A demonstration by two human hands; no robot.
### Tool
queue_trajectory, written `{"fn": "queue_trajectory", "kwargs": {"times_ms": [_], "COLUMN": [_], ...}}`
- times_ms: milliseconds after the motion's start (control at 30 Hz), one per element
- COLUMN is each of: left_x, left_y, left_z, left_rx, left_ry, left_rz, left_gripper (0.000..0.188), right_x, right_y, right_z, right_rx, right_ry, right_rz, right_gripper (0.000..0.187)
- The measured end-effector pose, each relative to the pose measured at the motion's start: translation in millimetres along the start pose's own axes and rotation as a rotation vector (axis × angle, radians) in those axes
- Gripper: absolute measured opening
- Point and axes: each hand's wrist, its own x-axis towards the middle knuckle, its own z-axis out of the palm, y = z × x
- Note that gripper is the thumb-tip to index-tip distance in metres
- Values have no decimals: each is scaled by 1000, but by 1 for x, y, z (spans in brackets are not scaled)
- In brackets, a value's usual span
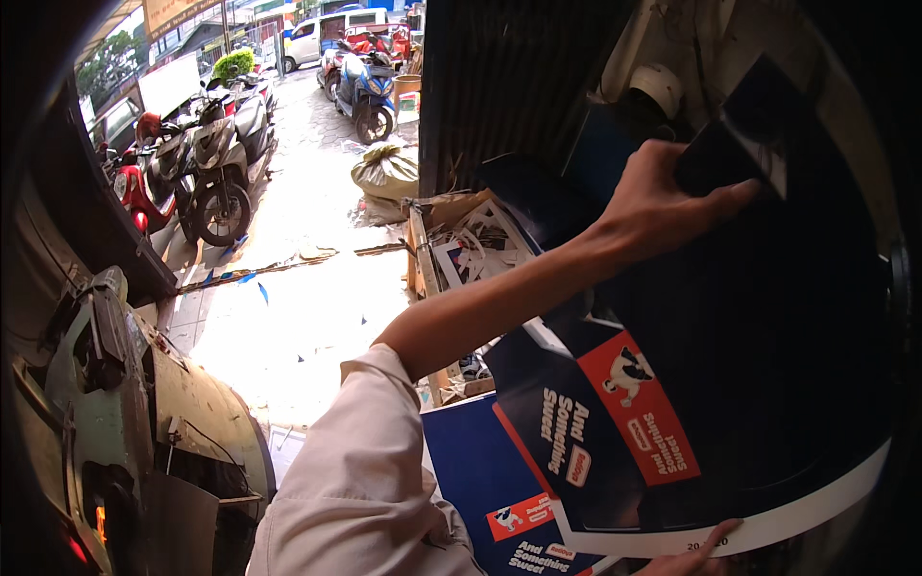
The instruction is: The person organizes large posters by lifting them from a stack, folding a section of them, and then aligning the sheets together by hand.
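Note:
A large dark blue printed sheet (768, 384) with red panels, white lettering and a white margin fills the right side. My left hand (663, 192) reaches across to its far part, thumb and fingers closed around the dark upper edge. At the lower edge of the view, my right hand (691, 562) is partly cut off; a finger lies over the near white margin, with the sheet in its grip. Below and to the left, another blue printed sheet (461, 451) with similar red panels lies partly under the held one.
Beyond my left forearm stands a wooden-sided bin (423, 259) of paper scraps. A tied sack (386, 173) sits near the doorway. Old machinery (106, 384) with a rounded panel (216, 403) is at left. Parked motorbikes (226, 154) and a white van (305, 43) are outside.

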Motion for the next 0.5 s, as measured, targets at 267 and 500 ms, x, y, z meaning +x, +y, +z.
{"fn": "queue_trajectory", "kwargs": {"times_ms": [267,500], "left_x": [-244,-422], "left_y": [-186,-209], "left_z": [-18,-55], "left_rx": [-313,124], "left_ry": [188,-356], "left_rz": [-868,-1405], "left_gripper": [53,121], "right_x": [18,-21], "right_y": [-108,-91], "right_z": [-11,-15], "right_rx": [-93,-460], "right_ry": [-342,-648], "right_rz": [-903,-1059], "right_gripper": [46,43]}}
